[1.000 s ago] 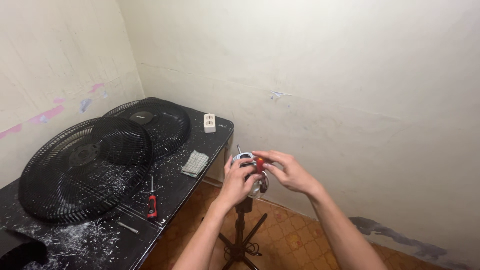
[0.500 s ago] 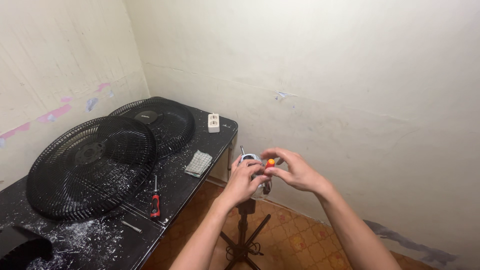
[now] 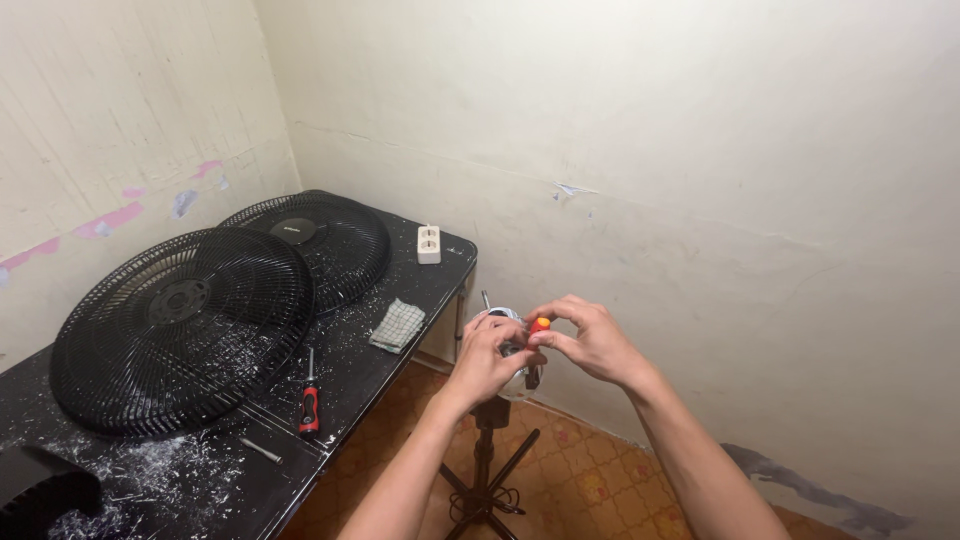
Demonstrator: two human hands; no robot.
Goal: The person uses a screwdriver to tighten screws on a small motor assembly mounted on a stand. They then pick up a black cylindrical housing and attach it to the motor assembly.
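Observation:
A small metal fan motor (image 3: 500,325) sits on top of a black stand (image 3: 485,460), with a thin shaft pointing up-left. My left hand (image 3: 482,358) grips the motor from the near side. My right hand (image 3: 590,340) pinches a small orange-tipped part (image 3: 541,324) against the motor's right side. Both hands touch each other over the motor, which hides most of it.
To the left is a black table (image 3: 395,360) strewn with white flakes. On it lie two black fan grilles (image 3: 185,325) (image 3: 310,235), a red-handled screwdriver (image 3: 310,395), a checked cloth (image 3: 397,325), a white socket block (image 3: 429,243) and a loose screw (image 3: 260,450). The floor has orange patterned tiles.
The view has shifted slightly. My hands stay on the motor, and the fingers of my right hand have turned the small orange part a little.

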